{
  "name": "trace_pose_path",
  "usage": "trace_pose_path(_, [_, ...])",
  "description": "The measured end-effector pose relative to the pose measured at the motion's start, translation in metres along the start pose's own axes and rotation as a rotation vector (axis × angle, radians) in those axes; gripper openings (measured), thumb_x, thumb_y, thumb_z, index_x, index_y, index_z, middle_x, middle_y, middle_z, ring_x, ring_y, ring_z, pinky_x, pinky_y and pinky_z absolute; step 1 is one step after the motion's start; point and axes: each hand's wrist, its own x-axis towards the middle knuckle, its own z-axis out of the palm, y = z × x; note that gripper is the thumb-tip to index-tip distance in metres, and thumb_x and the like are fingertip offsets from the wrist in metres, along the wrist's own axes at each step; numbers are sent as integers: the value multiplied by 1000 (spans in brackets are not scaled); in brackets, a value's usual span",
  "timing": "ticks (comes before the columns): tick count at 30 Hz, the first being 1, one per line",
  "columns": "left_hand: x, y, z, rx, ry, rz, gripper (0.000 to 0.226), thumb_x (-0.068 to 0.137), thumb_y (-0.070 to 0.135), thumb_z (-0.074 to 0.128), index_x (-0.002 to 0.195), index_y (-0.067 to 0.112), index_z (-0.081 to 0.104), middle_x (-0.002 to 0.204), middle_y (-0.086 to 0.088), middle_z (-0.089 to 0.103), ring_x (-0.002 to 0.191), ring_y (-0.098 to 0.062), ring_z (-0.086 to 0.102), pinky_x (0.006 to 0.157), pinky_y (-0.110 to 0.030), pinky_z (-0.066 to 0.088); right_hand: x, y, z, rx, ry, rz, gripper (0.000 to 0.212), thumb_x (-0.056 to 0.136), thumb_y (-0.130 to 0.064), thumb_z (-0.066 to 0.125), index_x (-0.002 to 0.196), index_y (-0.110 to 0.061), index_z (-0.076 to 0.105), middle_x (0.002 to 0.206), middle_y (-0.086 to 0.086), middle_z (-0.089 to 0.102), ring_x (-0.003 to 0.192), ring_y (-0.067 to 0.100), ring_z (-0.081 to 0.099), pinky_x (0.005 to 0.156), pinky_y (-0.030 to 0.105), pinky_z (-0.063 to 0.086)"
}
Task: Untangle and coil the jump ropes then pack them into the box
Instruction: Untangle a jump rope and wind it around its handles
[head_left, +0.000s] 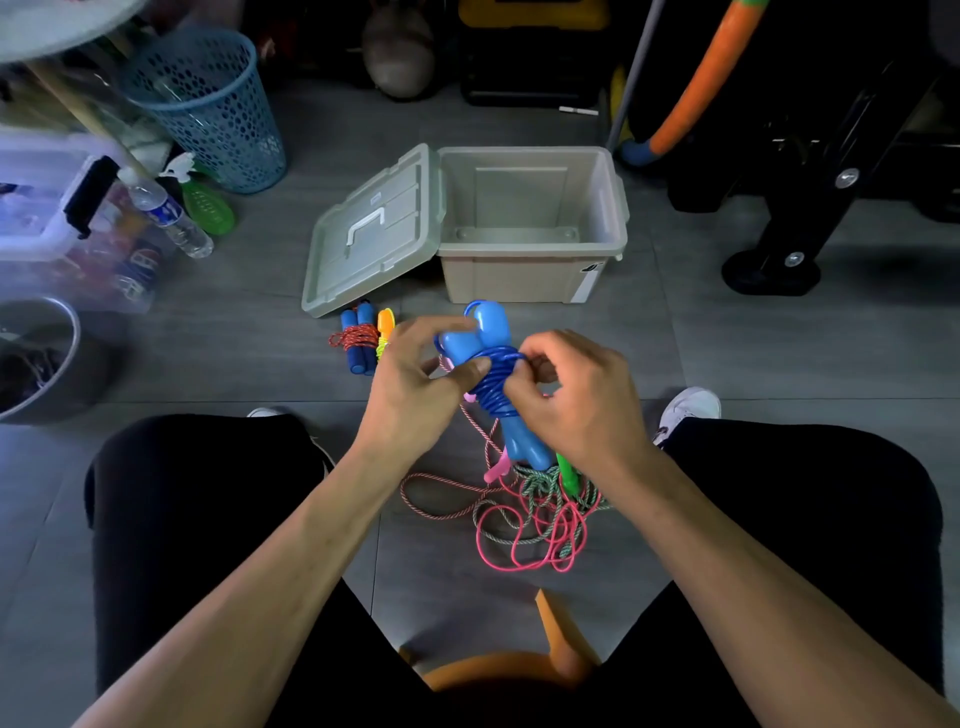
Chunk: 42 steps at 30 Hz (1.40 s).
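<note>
With the left hand clamped round the blue handles and the right hand pinching the blue rope wound between them, any slackened pinch could unwind the coil onto the tangle below, short of the box beyond.

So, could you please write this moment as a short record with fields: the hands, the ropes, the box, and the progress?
left hand: left hand grips the blue jump rope by its handles
right hand: right hand pinches the blue cord wound round the handles
finished ropes: two coiled ropes lie on the floor beside the lid
tangled ropes: pink and green ropes lie in a heap between the knees
box: beige box is open, no rope inside
progress: nothing packed yet
</note>
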Motion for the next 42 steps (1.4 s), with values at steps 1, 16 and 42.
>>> trace_pose_path(1, [0,0,-1,-63,11,-98,53,68,24,83,115,26,60,121,-2,59,108,-6,58,94,-33,49,1,0,-2,65,-6,47,11,78,-18,58,75,-7,61,66,1,62,55,20,58,53,31,49])
trace_pose_path(16, [-3,-7,14,-148,-107,-452,30,84,43,59,101,19,66,84,-4,71,73,-19,68,64,-33,52,5,7,2,198,-453,124,11,85,-15,61,78,-11,54,60,-4,55,54,14,51,54,34,44])
trace_pose_path(42, [44,-152,-15,-307,168,-846,46,88,48,64,110,8,63,84,-7,64,65,-21,59,60,-29,46,8,20,76,119,-808,645,10,86,-23,59,85,-23,69,88,-4,70,76,16,68,64,28,51])
